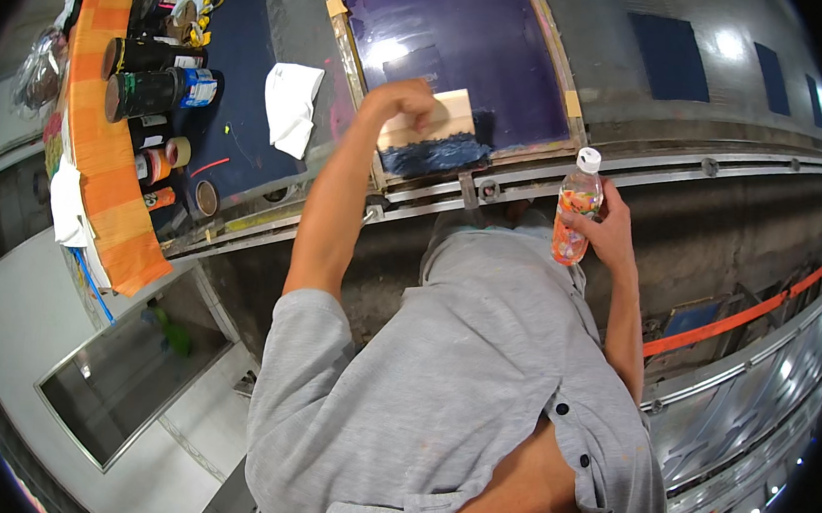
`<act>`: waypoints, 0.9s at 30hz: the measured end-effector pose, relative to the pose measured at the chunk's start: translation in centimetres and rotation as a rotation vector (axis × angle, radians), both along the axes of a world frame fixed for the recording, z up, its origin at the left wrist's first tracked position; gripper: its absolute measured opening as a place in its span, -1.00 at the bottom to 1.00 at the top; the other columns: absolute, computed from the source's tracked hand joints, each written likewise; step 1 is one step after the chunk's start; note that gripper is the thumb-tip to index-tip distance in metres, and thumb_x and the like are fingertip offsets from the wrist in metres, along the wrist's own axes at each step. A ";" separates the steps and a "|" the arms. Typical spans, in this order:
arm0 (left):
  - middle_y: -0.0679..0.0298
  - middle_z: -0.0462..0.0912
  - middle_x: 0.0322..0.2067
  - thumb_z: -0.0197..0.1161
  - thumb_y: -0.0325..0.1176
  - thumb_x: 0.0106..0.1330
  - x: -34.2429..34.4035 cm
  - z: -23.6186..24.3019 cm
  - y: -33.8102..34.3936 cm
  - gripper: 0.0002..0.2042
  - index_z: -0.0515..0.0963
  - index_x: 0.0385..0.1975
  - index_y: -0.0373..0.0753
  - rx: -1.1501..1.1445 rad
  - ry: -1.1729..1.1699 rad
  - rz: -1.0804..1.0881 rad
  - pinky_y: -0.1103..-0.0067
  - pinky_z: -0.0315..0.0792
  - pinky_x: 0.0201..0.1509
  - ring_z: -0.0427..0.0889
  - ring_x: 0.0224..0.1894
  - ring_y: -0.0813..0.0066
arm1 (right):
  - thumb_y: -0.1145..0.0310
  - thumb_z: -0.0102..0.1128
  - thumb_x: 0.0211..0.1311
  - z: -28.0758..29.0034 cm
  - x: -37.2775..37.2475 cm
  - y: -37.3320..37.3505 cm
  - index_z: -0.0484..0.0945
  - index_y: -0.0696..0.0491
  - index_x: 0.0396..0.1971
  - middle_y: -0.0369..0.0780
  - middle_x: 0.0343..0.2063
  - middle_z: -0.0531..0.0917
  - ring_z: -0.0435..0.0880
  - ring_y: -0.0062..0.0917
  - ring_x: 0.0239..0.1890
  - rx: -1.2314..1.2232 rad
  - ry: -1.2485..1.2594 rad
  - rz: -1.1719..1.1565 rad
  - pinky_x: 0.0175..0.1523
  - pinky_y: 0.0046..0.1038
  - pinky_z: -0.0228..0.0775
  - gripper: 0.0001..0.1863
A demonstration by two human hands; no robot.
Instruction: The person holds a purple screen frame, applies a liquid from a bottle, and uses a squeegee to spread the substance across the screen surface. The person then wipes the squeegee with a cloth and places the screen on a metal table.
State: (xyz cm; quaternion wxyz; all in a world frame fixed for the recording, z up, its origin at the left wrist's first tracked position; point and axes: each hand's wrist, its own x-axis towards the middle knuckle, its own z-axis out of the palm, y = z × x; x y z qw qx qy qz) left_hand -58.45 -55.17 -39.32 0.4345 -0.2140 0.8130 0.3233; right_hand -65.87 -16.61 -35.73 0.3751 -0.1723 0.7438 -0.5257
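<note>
My left hand [404, 104] has curled fingers on a pale wooden squeegee [457, 114], whose lower edge is coated in thick dark blue ink [434, 160]. It sits at the near end of a framed purple screen [455, 31]. In my right hand [607, 224] is an upright clear plastic bottle [577, 197] with a white cap and orange patterned label, just right of the frame's lower corner.
At left are dark ink tubs [141, 95], tape rolls [178, 152], a white cloth [291, 105] and orange sheeting [107, 169] on the bench. A metal rail [751, 166] crosses ahead of me. An orange strip [731, 312] runs at lower right.
</note>
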 end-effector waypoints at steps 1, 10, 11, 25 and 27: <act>-0.03 0.69 -0.32 0.31 -0.40 -0.31 0.5 0.7 -0.3 -0.61 0.67 -0.36 -0.37 0.047 -0.007 0.054 0.31 0.50 -0.10 0.66 -0.17 0.10 | 0.31 0.52 -0.17 0.0 -0.1 0.1 0.47 0.20 -0.06 -0.23 -0.30 0.66 0.63 -0.63 -0.28 0.006 0.005 -0.008 -0.14 -0.52 0.48 -0.38; 0.14 0.57 -0.20 0.10 -0.55 -0.01 12.0 -1.5 14.4 -0.65 0.51 -0.14 -0.33 -0.657 1.049 0.085 0.35 0.41 -0.05 0.55 -0.07 0.14 | 0.29 0.53 -0.16 -0.1 -0.6 -0.7 0.47 0.20 -0.04 -0.21 -0.28 0.68 0.66 -0.59 -0.25 0.034 0.091 0.013 -0.10 -0.50 0.48 -0.36; 0.13 0.59 -0.23 0.11 -0.54 -0.02 12.2 -0.5 14.9 -0.66 0.55 -0.17 -0.31 -0.622 0.950 0.101 0.34 0.44 -0.08 0.58 -0.12 0.14 | 0.28 0.53 -0.16 0.0 -0.7 -0.7 0.46 0.20 -0.03 -0.21 -0.28 0.68 0.66 -0.59 -0.25 0.040 0.097 0.011 -0.10 -0.49 0.48 -0.35; -0.10 0.66 -0.30 0.33 -0.41 -0.28 -2.8 -4.1 3.5 -0.67 0.65 -0.42 -0.41 -0.125 0.028 0.206 0.30 0.53 -0.18 0.67 -0.20 0.03 | 0.30 0.53 -0.17 0.2 0.0 0.5 0.46 0.22 -0.06 -0.19 -0.28 0.67 0.65 -0.59 -0.24 0.044 0.087 -0.030 -0.08 -0.50 0.49 -0.36; -0.10 0.66 -0.31 0.32 -0.44 -0.28 -2.8 -2.8 2.5 -0.67 0.65 -0.40 -0.41 -0.033 -0.021 0.139 0.30 0.52 -0.18 0.66 -0.20 0.04 | 0.30 0.53 -0.17 -0.1 0.0 0.6 0.46 0.23 -0.06 -0.19 -0.27 0.67 0.65 -0.59 -0.24 0.023 0.084 -0.053 -0.08 -0.49 0.49 -0.36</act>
